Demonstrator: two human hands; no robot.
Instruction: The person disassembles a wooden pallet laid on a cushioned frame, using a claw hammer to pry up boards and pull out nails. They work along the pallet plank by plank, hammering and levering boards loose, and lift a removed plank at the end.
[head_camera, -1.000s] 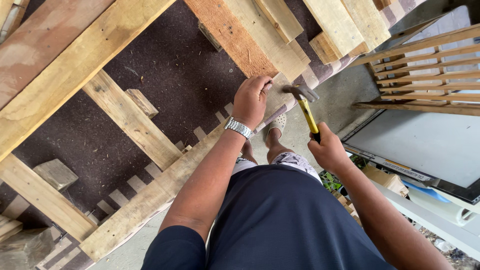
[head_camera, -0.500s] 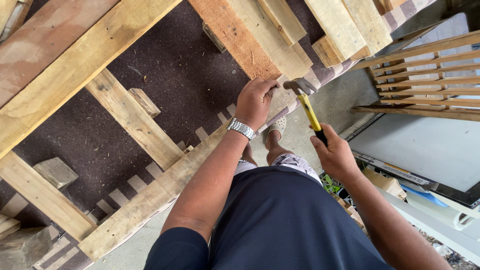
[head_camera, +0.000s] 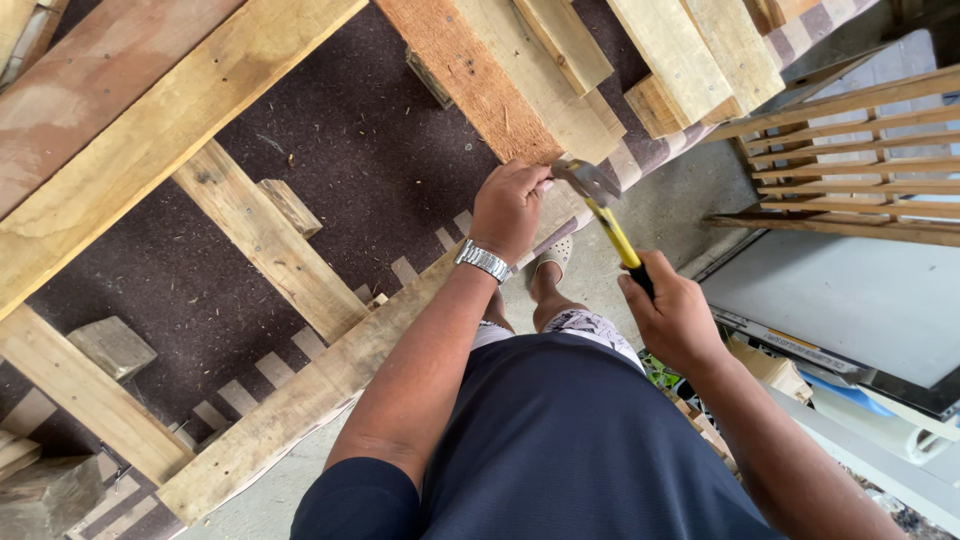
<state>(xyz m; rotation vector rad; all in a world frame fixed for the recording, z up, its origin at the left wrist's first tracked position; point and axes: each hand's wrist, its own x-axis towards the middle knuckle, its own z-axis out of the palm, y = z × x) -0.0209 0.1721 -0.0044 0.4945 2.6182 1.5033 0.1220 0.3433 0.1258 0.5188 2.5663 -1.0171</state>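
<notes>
Since 1 second ago, the hammer (head_camera: 600, 205) is coming in closer, its head now just beside the left hand (head_camera: 508, 208). Both hands are working apart: the left is pressing closed against the end of the reddish plank (head_camera: 470, 80), the right hand (head_camera: 672, 318) is clamping the yellow-and-black handle. Striking well likely means keeping left fingers clear and swinging short, square blows.

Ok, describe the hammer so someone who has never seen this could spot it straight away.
Start at the big wooden pallet frame lying on the dark mat, and follow its long front beam up to where the left hand with the wristwatch rests. Just right of that hand is the hammer, gripped by the right hand. Its yellow shaft, black grip and grey metal head stand out from the bare wood around it.
</notes>
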